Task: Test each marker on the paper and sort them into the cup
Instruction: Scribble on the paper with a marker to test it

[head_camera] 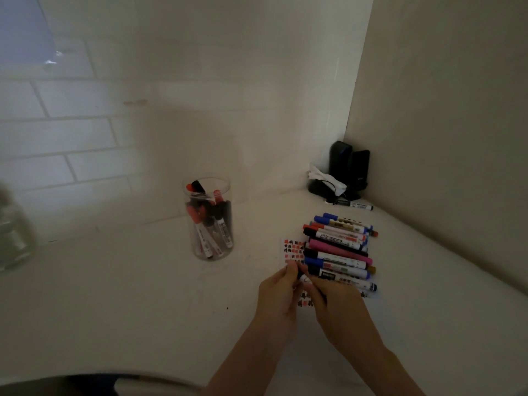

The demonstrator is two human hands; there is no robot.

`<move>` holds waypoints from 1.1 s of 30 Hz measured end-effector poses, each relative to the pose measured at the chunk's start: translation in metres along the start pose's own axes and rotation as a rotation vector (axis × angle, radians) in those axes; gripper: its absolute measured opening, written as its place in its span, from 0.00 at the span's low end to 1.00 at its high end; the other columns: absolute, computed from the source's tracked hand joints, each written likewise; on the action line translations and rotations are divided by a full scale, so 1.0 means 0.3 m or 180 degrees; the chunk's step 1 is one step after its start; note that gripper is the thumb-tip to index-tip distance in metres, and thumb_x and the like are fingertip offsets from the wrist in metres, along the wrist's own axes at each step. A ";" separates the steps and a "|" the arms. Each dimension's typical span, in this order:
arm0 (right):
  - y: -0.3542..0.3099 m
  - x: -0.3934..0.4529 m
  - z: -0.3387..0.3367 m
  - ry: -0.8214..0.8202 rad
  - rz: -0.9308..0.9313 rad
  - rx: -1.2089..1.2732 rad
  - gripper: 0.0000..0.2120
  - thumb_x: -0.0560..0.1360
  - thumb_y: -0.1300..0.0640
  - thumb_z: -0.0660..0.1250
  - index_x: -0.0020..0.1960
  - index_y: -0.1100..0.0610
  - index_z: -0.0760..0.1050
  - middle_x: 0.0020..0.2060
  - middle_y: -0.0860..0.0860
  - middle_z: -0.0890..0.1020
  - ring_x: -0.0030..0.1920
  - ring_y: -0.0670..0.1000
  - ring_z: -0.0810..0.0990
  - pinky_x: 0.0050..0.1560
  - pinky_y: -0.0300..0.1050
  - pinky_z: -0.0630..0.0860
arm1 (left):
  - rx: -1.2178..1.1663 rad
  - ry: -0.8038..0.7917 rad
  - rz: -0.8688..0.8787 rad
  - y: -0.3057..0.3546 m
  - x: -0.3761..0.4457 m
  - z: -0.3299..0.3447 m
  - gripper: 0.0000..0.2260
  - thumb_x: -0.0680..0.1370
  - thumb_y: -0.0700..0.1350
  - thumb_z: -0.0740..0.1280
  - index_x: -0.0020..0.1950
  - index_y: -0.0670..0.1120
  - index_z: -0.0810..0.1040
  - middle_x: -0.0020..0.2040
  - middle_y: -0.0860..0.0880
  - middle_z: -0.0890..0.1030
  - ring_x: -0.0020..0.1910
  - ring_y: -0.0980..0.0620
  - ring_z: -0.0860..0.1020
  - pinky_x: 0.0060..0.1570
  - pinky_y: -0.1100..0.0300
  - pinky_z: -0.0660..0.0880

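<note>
A pile of markers [338,248] with black, blue, red and pink caps lies on a white paper [291,248] covered with red and black test marks. Both hands meet over the paper's near end on one white marker with a black cap [303,277]. My left hand [278,292] pinches its cap end. My right hand [333,300] grips its barrel. A clear cup [210,220] holding several red and black markers stands to the left of the pile.
The white counter [143,295] ends in a corner at the right wall. Two black speakers [348,164], a crumpled white tissue [324,178] and a stray marker [358,205] sit in that corner. A glass jar [13,232] stands at the far left.
</note>
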State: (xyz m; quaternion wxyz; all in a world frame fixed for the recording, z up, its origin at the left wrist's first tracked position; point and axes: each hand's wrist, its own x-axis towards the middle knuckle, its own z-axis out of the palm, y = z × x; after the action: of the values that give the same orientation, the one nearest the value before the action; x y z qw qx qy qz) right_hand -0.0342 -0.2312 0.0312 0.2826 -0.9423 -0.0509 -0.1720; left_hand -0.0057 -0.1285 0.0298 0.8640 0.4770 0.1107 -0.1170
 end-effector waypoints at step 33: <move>0.032 -0.102 -0.092 -0.0139 0.0895 0.0824 0.07 0.79 0.51 0.61 0.56 0.42 0.72 0.37 0.45 0.81 0.31 0.40 0.79 0.33 0.31 0.75 | 0.2075 -0.0413 0.1255 0.116 0.011 -0.084 0.06 0.80 0.42 0.64 0.52 0.47 0.80 0.48 0.49 0.83 0.50 0.53 0.81 0.52 0.62 0.76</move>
State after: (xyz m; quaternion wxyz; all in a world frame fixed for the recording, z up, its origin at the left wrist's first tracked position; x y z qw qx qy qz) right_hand -0.0691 -0.2543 0.0372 0.4215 -0.8995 0.0534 -0.1023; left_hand 0.0062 -0.0894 0.0435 0.6781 0.7304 -0.0810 -0.0076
